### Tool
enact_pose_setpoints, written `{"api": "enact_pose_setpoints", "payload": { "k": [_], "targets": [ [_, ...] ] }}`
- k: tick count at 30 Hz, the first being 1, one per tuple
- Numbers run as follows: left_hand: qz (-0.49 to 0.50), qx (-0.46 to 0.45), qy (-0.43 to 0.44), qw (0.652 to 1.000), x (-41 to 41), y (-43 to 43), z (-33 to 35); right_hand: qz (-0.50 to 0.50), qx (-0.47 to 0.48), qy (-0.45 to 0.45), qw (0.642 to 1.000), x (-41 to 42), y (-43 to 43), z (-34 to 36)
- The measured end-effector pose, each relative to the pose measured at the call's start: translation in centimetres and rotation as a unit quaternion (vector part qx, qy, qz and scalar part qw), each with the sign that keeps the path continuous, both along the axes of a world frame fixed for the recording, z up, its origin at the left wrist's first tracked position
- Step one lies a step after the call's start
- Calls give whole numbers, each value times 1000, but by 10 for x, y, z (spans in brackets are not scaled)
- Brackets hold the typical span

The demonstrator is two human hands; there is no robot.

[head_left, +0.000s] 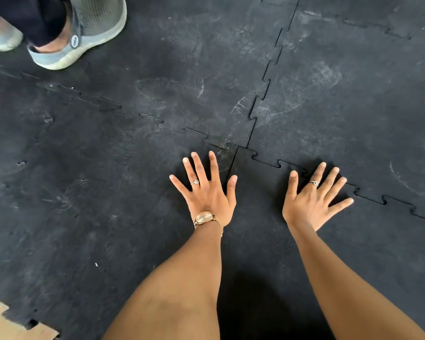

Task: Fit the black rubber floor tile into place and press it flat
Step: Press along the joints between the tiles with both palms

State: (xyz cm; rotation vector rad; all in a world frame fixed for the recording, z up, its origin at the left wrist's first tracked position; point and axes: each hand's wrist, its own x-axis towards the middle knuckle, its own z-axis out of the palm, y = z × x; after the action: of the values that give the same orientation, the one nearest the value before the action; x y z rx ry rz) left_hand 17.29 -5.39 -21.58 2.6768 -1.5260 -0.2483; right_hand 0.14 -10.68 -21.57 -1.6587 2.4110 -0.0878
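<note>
- The black rubber floor tile [268,217] lies flat at the lower centre, its jigsaw edges meshed with the neighbouring tiles [182,69] at 12 and 2 o'clock.
- The left hand [207,192] lies palm down with fingers spread wide, gripping nothing, across the straight seam at the tile's left edge; a ring sits on one finger and a gold watch [205,217] on the wrist.
- The right hand [313,200] lies palm down on the tile, fingers fanned and holding nothing, fingertips reaching the toothed seam at 1 o'clock; it also wears a ring.
- At 10 o'clock a second person's grey shoe [84,33] stands on the mats, well apart from the hands; its small oval heel label is too blurred to read.
- Pale dusty footprints mark the tiles at 12 o'clock.
- At 7 o'clock bare tan floor [0,325] shows past a toothed mat edge.
</note>
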Motion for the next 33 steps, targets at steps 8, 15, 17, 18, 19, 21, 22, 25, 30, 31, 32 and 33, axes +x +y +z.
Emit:
{"api": "enact_pose_setpoints", "payload": {
  "k": [8,15,17,18,19,21,22,25,30,31,32,33],
  "targets": [
    [-12,-12,3,1000,-1,0,-1,19,-11,9,1000,24,61,-1],
    [-15,-15,-8,1000,-2,1,-2,22,-11,14,1000,24,58,1],
    [-7,-4,-13,1000,-2,0,-1,22,-9,17,1000,25,56,1],
    [-5,5,-11,1000,-3,0,1,21,-7,17,1000,25,56,2],
    [-16,17,-11,1000,-3,1,5,21,-4,15,1000,25,56,2],
    [-99,45,-18,994,-1,5,13,26,-7,23,999,25,55,1],
    [-154,50,-21,987,2,13,17,26,-8,24,999,25,56,0],
    [-161,18,-8,987,6,66,21,25,-14,19,999,25,57,-1],
    [12,1,-8,1000,2,99,5,22,-23,28,999,23,57,-3],
    [-4,-3,-19,1000,3,95,5,25,-22,31,999,25,56,-2],
    [-16,-11,-23,1000,4,94,5,25,-21,33,999,25,56,-2],
    [-18,-19,-20,999,4,94,4,24,-20,33,999,24,56,-2]
  ]
}}
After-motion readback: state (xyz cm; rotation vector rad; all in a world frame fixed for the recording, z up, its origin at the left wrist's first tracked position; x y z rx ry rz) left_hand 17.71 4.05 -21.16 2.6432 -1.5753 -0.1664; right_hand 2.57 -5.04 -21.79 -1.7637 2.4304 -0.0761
